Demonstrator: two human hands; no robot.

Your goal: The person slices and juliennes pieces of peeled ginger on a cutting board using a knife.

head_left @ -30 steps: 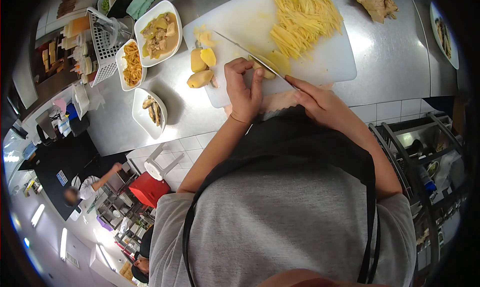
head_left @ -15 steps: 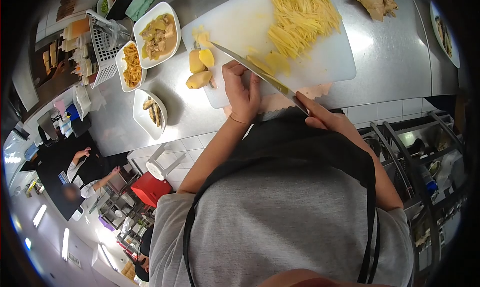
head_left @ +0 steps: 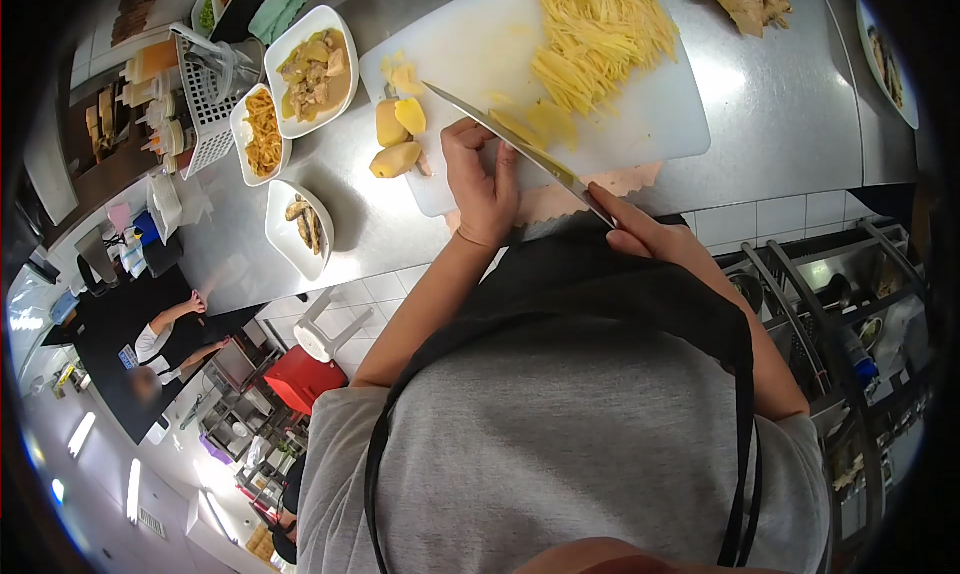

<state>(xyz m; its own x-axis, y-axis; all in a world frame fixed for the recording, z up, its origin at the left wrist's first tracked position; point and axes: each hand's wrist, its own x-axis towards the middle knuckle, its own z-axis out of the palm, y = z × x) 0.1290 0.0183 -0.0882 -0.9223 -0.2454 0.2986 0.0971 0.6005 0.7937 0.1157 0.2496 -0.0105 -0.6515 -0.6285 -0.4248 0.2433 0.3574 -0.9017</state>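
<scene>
My right hand [head_left: 640, 224] is wrapped round the handle of a long kitchen knife [head_left: 510, 137], whose blade slants across the white cutting board [head_left: 450, 49]. My left hand [head_left: 482, 182] is close against the near side of the blade, fingers curled and thumb by the steel; whatever they pinch is hidden. Thin ginger slices [head_left: 548, 124] lie just beyond the blade. Farther back on the board is a large heap of ginger shreds [head_left: 605, 39]. Peeled ginger pieces [head_left: 396, 159] and a few pale scraps sit at the board's left edge.
White bowls hold stew [head_left: 352, 79], noodle-like strips [head_left: 246, 154] and dark pieces [head_left: 280, 229]. An unpeeled ginger root [head_left: 750, 2] lies right of the board. A pink cloth [head_left: 600, 186] shows under it. Beyond the counter are a white stool [head_left: 325, 329] and another person [head_left: 165, 339].
The knife and both my hands have hardly moved. In the background, the other person's arms have shifted toward the counter. The whole view has drifted very slightly.
</scene>
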